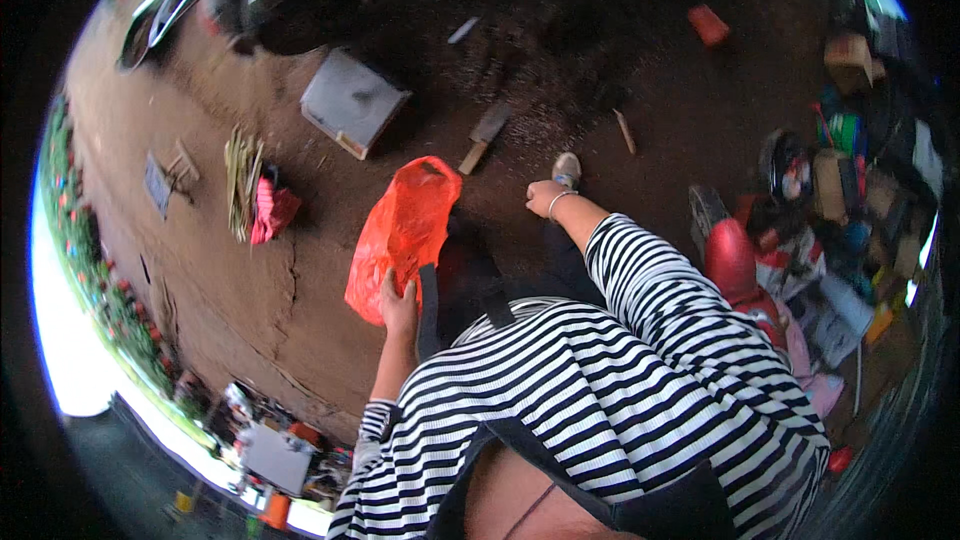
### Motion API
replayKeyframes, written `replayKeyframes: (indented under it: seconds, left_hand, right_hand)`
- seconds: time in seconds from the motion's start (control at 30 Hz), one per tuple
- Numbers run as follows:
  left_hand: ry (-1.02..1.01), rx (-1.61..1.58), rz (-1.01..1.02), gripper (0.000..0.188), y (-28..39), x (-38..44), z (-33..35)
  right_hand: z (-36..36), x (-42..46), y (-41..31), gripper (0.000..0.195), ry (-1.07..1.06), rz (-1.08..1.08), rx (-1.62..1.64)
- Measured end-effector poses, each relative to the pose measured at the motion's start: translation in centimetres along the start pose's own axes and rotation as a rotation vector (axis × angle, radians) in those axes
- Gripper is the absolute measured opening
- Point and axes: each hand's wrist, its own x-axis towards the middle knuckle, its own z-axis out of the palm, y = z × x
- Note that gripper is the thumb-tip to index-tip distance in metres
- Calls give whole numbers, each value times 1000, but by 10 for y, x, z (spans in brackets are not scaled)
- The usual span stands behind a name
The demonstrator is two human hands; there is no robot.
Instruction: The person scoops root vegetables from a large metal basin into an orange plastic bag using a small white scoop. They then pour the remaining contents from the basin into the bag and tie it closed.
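Note:
A bright red plastic bag (401,232) hangs from my left hand (399,306), thumb and fingers pinching its near side. The bag is puffed out, and its mouth faces away from me. My right hand (541,199) is out in front with its fingers curled in, and nothing shows between them. A bracelet circles that wrist. Just past the hand, a shoe (567,169) is on the dirt floor. Close beyond the bag lies a cleaver-like tool (487,131) with a broad flat blade and a pale handle.
A grey-topped box or low stool (352,101) stands ahead to the left. Dry stalks (244,184) lie beside a pink bundle (272,211). A wood stick (624,131) and a red object (708,25) are on the floor. Mixed clutter (832,195) lines the right, near a red motorcycle or scooter (731,262).

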Motion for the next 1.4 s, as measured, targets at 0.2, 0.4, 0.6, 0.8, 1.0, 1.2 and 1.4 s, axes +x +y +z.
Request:
replayKeyframes:
  seconds: [0.2,0.4,0.6,0.8,1.0,1.2,1.4]
  left_hand:
    - [-227,172,-68,64,70,-49,92]
    - [-376,235,13,66,85,-40,154]
    - [-333,434,2,73,89,-23,174]
    - [-287,571,60,75,79,-2,173]
    - [-292,595,267,64,137,44,202]
    - [-250,72,-26,64,173,62,222]
    - [-231,107,102,65,175,65,203]
  right_hand:
    - [-19,-6,223,28,132,282,130]
    - [-21,27,381,29,320,631,196]
    - [-4,133,417,29,222,424,295]
    - [5,240,429,31,388,592,387]
    - [8,298,448,63,430,505,179]
    - [53,274,425,39,612,554,1005]
    - [58,140,327,60,627,384,1122]
